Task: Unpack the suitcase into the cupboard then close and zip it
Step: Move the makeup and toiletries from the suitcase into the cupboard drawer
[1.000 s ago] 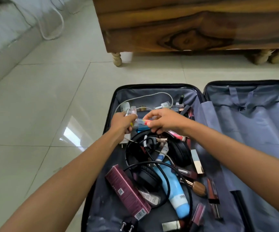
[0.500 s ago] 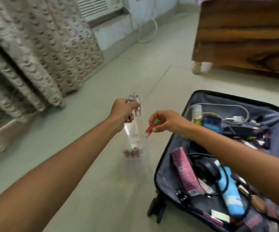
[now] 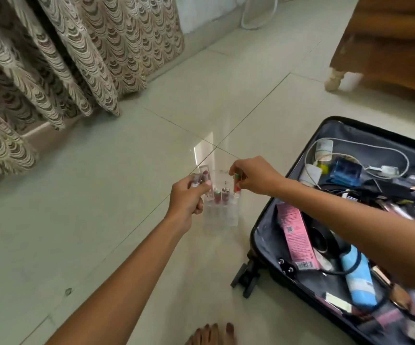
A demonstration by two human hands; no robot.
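An open dark suitcase point(image 3: 263, 227) lies flat on the floor at the right, grey-lined and cluttered with a pink box point(image 3: 297, 239), a blue tube point(image 3: 359, 280), headphones point(image 3: 323, 239), a white cable point(image 3: 365, 145) and cosmetics. Left of it stands a clear organiser point(image 3: 222, 215) holding upright lipsticks point(image 3: 217, 195).

Both arms reach out straight in front. The left hand point(image 3: 189, 195) is curled tight, thumb on top. The right hand point(image 3: 256, 176) points down, fingertips point(image 3: 235, 170) pinched together.
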